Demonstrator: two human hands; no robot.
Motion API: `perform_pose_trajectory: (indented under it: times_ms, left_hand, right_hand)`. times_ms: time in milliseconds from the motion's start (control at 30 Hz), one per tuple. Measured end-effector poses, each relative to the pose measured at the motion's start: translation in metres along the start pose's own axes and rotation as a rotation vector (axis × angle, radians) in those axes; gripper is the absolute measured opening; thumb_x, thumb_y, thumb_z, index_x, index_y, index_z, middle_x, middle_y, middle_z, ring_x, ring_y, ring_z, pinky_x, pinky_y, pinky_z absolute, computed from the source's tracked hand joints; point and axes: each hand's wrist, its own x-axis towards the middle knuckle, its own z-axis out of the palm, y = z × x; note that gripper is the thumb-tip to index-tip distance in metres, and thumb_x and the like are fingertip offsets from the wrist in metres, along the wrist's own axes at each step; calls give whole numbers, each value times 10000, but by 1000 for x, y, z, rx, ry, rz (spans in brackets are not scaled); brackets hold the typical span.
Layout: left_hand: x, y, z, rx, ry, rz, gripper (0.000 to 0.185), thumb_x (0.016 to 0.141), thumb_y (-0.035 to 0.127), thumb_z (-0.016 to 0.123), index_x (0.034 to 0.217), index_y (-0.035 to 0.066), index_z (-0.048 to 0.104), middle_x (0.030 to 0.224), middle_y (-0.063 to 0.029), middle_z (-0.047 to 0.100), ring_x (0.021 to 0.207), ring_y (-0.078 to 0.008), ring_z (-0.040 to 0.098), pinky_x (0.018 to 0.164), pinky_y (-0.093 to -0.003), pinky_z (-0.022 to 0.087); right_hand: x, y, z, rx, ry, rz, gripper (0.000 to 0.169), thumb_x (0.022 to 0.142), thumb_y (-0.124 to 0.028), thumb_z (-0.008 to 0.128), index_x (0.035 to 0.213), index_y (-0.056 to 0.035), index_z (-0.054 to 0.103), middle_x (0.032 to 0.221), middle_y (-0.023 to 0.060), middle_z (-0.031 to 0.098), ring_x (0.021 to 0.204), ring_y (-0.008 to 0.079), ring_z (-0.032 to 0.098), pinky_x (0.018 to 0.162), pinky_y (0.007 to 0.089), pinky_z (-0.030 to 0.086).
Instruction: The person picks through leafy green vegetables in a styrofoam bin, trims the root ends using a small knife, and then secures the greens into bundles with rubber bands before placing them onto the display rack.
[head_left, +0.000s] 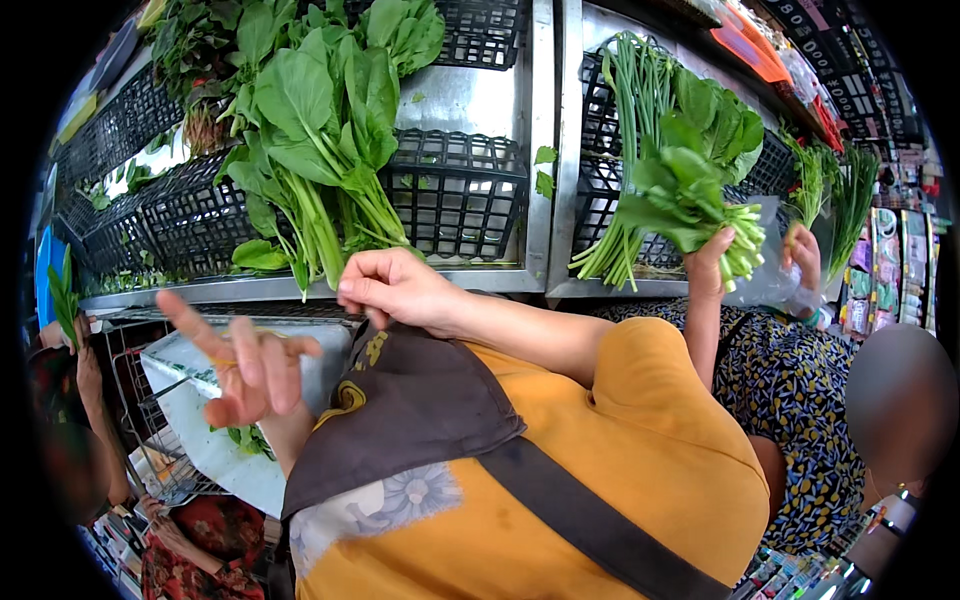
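Note:
My left hand (255, 364) is raised at the left, somewhat blurred, its fingers spread. A thin yellow band, seemingly a rubber band, loops around its fingers. My right hand (397, 289) is loosely closed at the front edge of the metal counter, with nothing visible in it. Just beyond its fingers are the pale stalks of leafy greens (315, 217), which lie heaped over black plastic baskets; whether the hand touches them is hidden. Beside them stands a black plastic basket (457, 202) with scraps of leaf.
At the right a person in a patterned dress (802, 405) holds cut greens (686, 195) near long green stalks (626, 165). Other people stand at the left, one holding leaves (64, 296). A whitish container (217, 442) is below my left hand, beside a wire rack (139, 375).

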Motion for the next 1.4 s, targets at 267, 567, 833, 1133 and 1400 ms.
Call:
perform_pose_trajectory:
  times_ms: [267,567,833,1133,1400]
  left_hand:
    - [-12,20,-6,446,427,266,314,946,275,396,671,137,335,655,25,366,568,-101,343,843,-372,344]
    - [-18,36,-3,503,462,350,243,906,283,467,722,133,416,863,-8,377,853,-177,416,1011,-495,267]
    - [-2,41,31,735,372,421,614,861,46,429,1405,179,175,1440,-175,172,1287,-431,222,980,-651,179]
    - [-27,45,11,755,653,436,241,887,66,451,1126,58,479,718,-37,439,721,-178,478,1029,-535,251]
    - [-7,38,31,832,824,494,589,759,-42,424,1325,36,280,1353,-184,323,1267,-332,304,1018,-549,232]
  right_hand:
    - [-14,-19,-4,-904,158,-569,223,797,-169,607,670,-23,496,638,73,478,561,243,482,497,315,365]
    - [-23,-34,1,-1255,182,-623,219,792,-226,618,672,-75,514,614,36,493,590,238,520,556,334,364]
    - [-18,-98,-56,-1507,638,-533,148,798,-95,549,935,-91,605,829,127,629,720,273,617,631,369,495]
    - [-33,-138,-84,-1499,855,-652,138,790,-99,584,917,-61,623,716,109,591,526,224,537,544,292,433]
    - [-41,-140,-83,-1631,913,-617,170,765,-223,663,721,-66,616,590,74,582,502,209,555,481,289,413]
